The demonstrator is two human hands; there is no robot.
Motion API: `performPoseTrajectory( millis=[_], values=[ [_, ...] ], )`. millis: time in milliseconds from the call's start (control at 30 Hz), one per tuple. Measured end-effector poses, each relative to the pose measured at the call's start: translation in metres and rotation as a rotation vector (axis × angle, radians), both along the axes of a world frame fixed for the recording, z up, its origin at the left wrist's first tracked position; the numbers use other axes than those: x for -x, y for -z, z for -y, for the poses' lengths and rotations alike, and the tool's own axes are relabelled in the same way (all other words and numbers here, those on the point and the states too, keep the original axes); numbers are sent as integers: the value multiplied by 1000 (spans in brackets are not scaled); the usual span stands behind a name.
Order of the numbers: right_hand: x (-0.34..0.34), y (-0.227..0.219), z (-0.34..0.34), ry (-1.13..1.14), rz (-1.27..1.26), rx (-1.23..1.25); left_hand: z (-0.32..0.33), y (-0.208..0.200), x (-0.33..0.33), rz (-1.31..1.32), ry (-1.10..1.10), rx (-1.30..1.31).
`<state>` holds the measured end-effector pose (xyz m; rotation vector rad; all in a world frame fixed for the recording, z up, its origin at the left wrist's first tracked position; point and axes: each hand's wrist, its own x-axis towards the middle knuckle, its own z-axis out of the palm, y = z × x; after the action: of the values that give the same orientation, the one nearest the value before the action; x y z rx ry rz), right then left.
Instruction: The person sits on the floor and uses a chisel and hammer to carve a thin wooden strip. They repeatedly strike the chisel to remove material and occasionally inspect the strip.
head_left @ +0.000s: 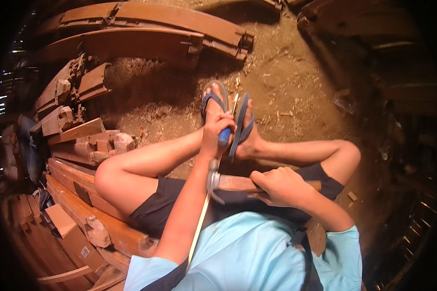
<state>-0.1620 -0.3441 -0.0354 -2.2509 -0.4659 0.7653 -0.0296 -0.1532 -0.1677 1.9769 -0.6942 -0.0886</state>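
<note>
Near my feet, my left hand (pixel 217 127) is closed round a blue-handled tool (pixel 224 136). The handle's butt points back toward me; its working end is hidden, so I cannot tell its exact kind. My right hand (pixel 284 188) grips the wooden handle of a claw hammer (pixel 212 181) held level over my lap. The hammer's metal head is to the left, beside my left forearm and apart from the blue handle. A thin pale strip (pixel 199 227) slants from below the hammer head down past my waist. Between my sandalled feet shows a narrow shiny piece (pixel 235 101).
Brown wooden beams (pixel 179 20) lie across the far left. Broken timber pieces (pixel 77 127) are stacked at the left, near my knee. A cardboard box (pixel 69 228) stands at the lower left. Wood chips litter the dirt floor (pixel 291 92). A dark wooden piece is at the upper right.
</note>
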Motion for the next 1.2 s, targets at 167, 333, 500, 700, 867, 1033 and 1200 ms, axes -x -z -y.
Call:
performPoseTrajectory(
  millis=[167, 333, 500, 700, 867, 1033, 1200],
  values=[
    [8, 1, -9, -9, 18, -201, 6, -7, 2, -37, -86, 19],
    [5, -17, -1, -49, -22, -314, 4, -5, 1, -39, -33, 64],
    [-20, 17, 5, 153, -58, -201, 3, 7, 1, -56, -97, 88],
    [-5, 3, -1, -49, 9, -271, 3, -3, -1, -49, -57, 42],
    [-22, 17, 18, -40, 67, -169, -3, 15, -6, 13, -48, 59],
    [-18, 33, 11, 122, 50, -214, 4, 13, -6, 8, -100, 128],
    [-18, 18, 0, 16, 135, -216, 6, 10, -13, -14, -73, 146]
  ],
)
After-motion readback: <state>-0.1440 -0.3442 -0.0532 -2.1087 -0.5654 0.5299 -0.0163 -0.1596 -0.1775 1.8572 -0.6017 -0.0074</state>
